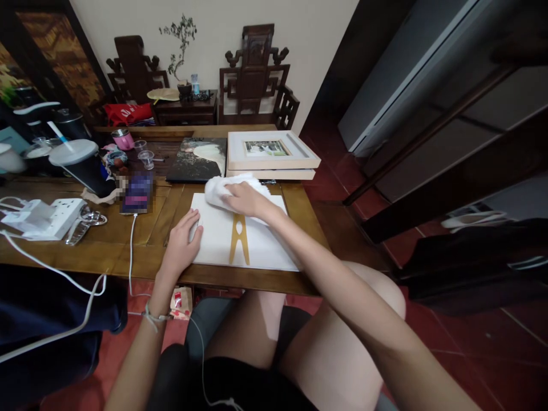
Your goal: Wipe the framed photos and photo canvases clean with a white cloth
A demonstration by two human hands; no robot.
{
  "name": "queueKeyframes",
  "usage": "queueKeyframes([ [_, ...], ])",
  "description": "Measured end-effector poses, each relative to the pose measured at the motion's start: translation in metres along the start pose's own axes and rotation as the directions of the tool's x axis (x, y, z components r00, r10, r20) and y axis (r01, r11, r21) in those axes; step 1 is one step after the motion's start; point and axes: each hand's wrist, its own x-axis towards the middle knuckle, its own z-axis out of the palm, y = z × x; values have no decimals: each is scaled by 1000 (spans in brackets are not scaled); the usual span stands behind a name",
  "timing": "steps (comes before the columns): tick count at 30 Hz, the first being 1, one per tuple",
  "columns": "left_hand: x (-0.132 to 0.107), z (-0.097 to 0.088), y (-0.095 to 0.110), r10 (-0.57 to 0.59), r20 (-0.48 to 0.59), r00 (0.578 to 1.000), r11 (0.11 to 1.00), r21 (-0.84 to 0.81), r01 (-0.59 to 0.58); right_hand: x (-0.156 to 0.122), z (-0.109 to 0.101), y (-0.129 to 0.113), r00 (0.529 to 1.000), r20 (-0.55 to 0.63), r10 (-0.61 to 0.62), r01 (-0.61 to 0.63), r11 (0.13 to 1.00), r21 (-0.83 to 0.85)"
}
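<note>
Clutching a cloth (219,188) at the far edge of the canvas (261,245) on the table (128,251), the right hand (243,200) wipes while the left hand (183,240), spread flat, pins its left edge; further strokes likely need that brace.

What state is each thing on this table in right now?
white canvas: flat on the table, pinned by the left hand.
white cloth: bunched under the right hand, fingers curled over it.
framed pictures: stacked, face up.
dark painting: lying flat.
lidded cup: upright, lid on, straw in.
phone: face up, white cable plugged in.
</note>
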Motion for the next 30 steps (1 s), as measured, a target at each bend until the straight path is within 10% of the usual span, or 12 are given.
queueKeyframes([
  [7, -1, 3, -1, 0, -21, 1000, 1000, -13, 0, -85, -8, 63, 996, -77, 52, -61, 991, -121],
  [16, -1, 3, -1, 9, -9, 1000, 1000, 5, -9, -209, 7, -3, 972, -23, -232, 225, 958, -176],
  [23, 0, 2, -1, 10, -11, 1000, 1000, 7, -10, -149, -22, 37, 980, -185, -75, 12, 947, -321],
  [30, 0, 1, 0, 5, 0, 1000, 1000, 4, -5, -88, 10, 29, 1000, 24, -7, 17, 889, -457],
])
